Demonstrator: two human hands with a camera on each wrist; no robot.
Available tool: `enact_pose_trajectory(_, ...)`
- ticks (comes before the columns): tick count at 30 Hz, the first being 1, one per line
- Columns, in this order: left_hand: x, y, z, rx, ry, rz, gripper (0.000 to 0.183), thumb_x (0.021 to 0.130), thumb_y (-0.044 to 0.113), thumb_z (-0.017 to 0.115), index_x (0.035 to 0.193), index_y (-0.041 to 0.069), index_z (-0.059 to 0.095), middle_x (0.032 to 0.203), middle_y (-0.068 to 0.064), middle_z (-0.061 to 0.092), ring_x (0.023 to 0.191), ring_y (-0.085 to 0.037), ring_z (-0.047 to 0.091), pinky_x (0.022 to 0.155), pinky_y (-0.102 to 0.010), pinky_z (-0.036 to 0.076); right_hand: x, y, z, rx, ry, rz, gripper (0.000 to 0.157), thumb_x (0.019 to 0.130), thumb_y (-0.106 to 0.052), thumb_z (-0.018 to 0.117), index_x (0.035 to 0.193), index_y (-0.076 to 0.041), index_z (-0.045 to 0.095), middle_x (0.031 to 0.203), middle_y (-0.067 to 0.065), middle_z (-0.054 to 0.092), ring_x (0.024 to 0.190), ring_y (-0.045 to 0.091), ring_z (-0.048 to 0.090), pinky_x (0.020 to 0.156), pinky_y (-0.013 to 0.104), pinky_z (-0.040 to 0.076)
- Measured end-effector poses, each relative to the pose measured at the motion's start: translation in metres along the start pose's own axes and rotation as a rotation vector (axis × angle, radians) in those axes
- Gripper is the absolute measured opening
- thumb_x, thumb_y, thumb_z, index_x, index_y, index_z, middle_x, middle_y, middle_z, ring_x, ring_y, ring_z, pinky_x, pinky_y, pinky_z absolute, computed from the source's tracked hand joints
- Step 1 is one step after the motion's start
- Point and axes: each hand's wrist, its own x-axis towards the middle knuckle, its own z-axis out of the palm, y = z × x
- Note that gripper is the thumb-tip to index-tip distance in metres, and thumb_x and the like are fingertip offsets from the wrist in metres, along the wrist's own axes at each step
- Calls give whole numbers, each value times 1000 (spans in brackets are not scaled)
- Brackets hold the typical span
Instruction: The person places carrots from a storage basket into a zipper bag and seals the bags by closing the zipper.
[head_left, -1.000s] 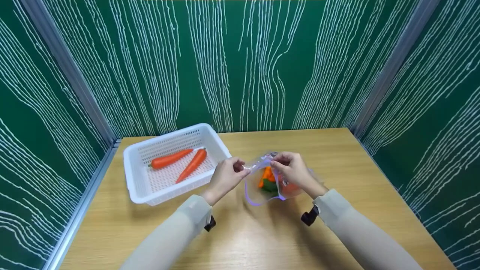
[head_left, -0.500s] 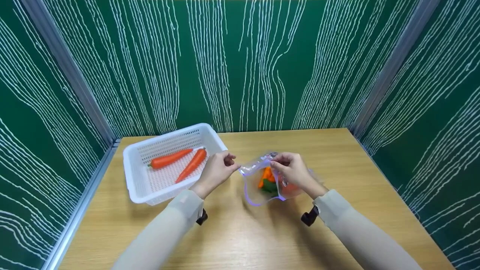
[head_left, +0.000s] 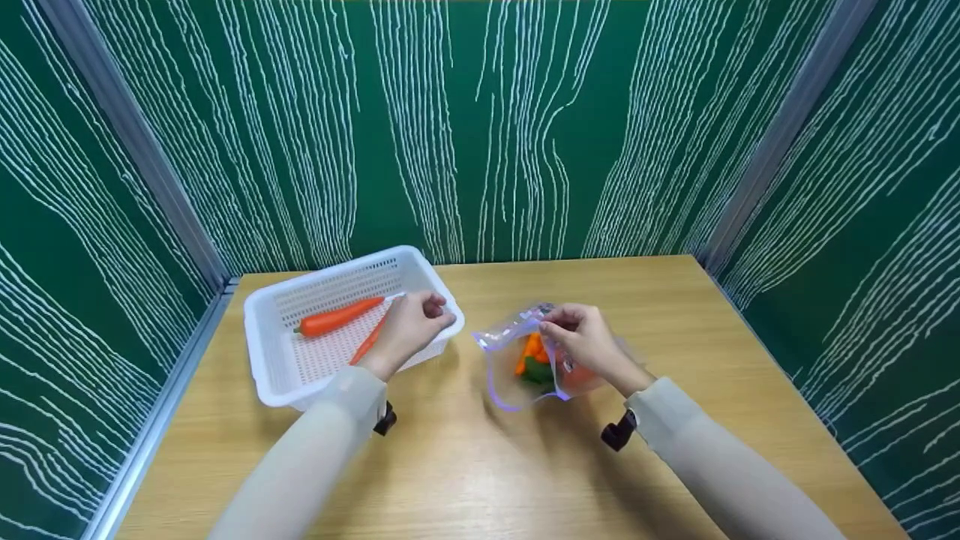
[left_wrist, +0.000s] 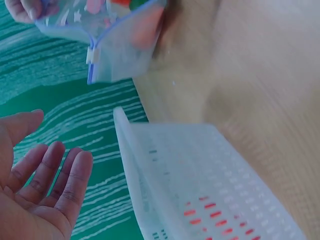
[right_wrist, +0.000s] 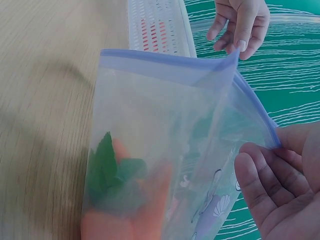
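My right hand point(head_left: 590, 343) pinches the rim of a clear zip bag point(right_wrist: 150, 107) between thumb and fingers. The bag's mouth gapes, edged with a purple zip strip; a white slider point(left_wrist: 93, 55) sits on it in the left wrist view. Inside are orange pieces point(right_wrist: 107, 227) and green leaves point(right_wrist: 106, 165), blurred by the plastic. Holding nothing, my left hand point(head_left: 409, 330) hovers over the right side of a white slotted basket point(head_left: 258, 360), fingers relaxed. One whole carrot point(head_left: 337, 316) lies in the basket; a second carrot point(head_left: 367, 345) is partly hidden behind that hand.
The wooden table point(head_left: 480, 480) carries the basket at left and the bag right of centre. Green panels point(head_left: 405, 135) with white wavy lines rise at the back and both sides, joined by metal posts point(head_left: 787, 127).
My left hand has let go of the bag's left edge and moved left over the basket, now covering part of one carrot. The right hand keeps its pinch on the bag and has hardly moved.
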Motion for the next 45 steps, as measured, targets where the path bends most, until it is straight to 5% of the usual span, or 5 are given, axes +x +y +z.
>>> enact_pose_trajectory(13,9,-15,-25,7,-37,-129,33,98,14,79,127,1,73,124,-20,75,112,-35,69,109,-51,58,-2,3,-2,-17,0,21,14,104,-11,73,111,-1,80,102,11,79,82,19,69,73,21,62)
enact_pose_trajectory(23,15,-29,-34,-12,-44,-184,38,100,15,76,135,2,68,136,-21,70,120,-35,66,113,-52,55,-2,6,-1,3,7,-19,14,103,-9,74,109,3,79,101,17,79,81,16,71,76,20,63)
enact_pose_trajectory(33,29,-42,-47,-1,-22,-201,34,98,15,77,127,-1,71,127,-21,73,113,-34,65,110,-49,55,-1,7,-2,-20,22,-64,12,101,-6,76,106,5,79,100,19,80,80,15,69,75,18,61)
enact_pose_trajectory(45,28,-71,-61,3,-134,-278,49,96,17,82,139,1,65,146,-22,65,130,-38,59,123,-58,44,-1,8,-2,6,-13,23,14,103,-12,75,113,-2,80,106,14,80,87,22,72,79,22,64)
